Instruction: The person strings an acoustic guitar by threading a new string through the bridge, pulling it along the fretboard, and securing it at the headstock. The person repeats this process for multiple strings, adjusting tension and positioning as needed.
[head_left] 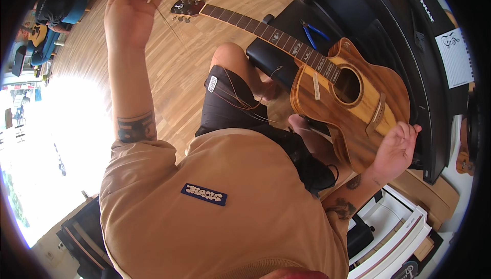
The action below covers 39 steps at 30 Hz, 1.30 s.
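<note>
The setting was apparently a musical-instrument shop or workshop: an acoustic guitar (353, 120) lay near blue-handled pliers (309, 36), a second guitar (37, 34) showed at far left, part of another wooden instrument (464, 161) appeared toward the right edge, and a daylit opening (56, 141) stood at left.

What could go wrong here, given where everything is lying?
The loose strands looped over the dark shorts might snag or tangle. The thin strand trailing from the raised left hand could flick and scratch skin. The blue pliers, lying close to the neck of the guitar, might mark its finish if either shifts.
</note>
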Available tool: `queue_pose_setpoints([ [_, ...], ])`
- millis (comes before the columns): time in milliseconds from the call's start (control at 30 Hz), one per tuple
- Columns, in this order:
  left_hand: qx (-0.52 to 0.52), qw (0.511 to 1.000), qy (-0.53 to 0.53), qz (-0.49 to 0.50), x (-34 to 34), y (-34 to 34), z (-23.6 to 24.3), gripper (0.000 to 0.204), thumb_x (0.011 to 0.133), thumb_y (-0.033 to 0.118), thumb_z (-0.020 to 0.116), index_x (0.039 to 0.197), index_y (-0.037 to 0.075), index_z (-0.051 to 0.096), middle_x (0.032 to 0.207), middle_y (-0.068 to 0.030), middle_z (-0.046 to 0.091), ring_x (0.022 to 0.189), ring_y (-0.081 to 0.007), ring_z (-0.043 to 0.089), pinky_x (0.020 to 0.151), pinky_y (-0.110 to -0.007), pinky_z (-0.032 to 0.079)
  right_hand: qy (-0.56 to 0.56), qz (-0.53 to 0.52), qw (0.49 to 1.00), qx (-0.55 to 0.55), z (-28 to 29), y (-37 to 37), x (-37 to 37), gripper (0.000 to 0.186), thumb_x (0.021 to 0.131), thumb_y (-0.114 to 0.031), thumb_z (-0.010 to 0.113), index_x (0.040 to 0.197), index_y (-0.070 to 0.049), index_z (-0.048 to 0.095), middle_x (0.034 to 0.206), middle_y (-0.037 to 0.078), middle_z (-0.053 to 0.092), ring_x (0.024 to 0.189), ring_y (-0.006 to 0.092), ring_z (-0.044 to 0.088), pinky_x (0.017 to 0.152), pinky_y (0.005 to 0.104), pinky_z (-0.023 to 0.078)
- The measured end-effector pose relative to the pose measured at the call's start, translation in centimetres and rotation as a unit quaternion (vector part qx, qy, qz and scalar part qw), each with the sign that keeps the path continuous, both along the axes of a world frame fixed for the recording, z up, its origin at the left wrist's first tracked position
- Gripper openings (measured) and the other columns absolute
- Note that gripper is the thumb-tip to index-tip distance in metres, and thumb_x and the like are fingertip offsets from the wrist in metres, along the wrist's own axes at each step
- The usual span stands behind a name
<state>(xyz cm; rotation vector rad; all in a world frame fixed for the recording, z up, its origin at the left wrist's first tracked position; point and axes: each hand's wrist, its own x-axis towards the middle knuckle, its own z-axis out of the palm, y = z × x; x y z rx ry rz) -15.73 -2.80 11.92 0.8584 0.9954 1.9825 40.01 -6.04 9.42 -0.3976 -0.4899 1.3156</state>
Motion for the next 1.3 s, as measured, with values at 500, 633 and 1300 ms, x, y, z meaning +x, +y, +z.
queue_pose_setpoints([
  [500,0.002,0.998,-0.057,0.020,1.0,-0.5,-1.4,0.012,0.105,0.002,0.055,0.116,0.002,0.058,0.125,-0.0151,0.066,0.094,-0.0170,0.063,0.073,-0.028,0.054,0.020,-0.025,0.995,0.093,2.5,-0.9,4.9,0.013,0.103,0.003,0.056,0.115,0.004,0.056,0.113,0.010,0.058,0.103,0.0182,0.059,0.085,0.0280,0.053],
  [633,-0.035,0.996,-0.058,-0.059,5.3,-0.4,-1.1,0.010,0.105,0.006,0.056,0.110,0.005,0.047,0.117,-0.0166,0.069,0.085,-0.0210,0.068,0.063,-0.027,0.054,0.009,0.013,0.997,0.080,0.5,-0.7,0.3,0.019,0.099,0.007,0.059,0.116,0.001,0.055,0.104,0.007,0.053,0.086,0.0139,0.050,0.068,0.0235,0.044],
  [1300,-0.090,0.929,-0.014,-0.358,20.6,-1.6,0.2,0.036,0.111,0.023,0.049,0.128,-0.007,0.061,0.082,-0.0056,0.062,0.063,-0.0130,0.056,0.056,-0.025,0.046,-0.279,0.218,0.935,-0.010,1.5,1.6,-18.4,0.032,0.095,0.001,0.072,0.119,-0.003,0.051,0.088,0.009,0.070,0.062,0.0082,0.056,0.054,0.0225,0.041],
])
